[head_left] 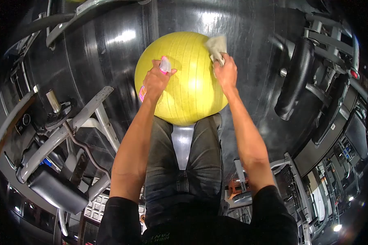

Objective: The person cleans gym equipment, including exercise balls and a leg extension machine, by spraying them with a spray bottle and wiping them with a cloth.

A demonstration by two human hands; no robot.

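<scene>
black shirt (184,228), cloth (217,45) forward from right hand (226,73)

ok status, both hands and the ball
Left grip on pink-and-white item. Right grip on pale cloth. Yellow ball by legs, partly hidden by both hands.

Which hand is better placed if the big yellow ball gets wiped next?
Probably the right hand: it already grips the cloth by the right side of the yellow ball. The left hand is occupied with a pink-and-white item.
</scene>
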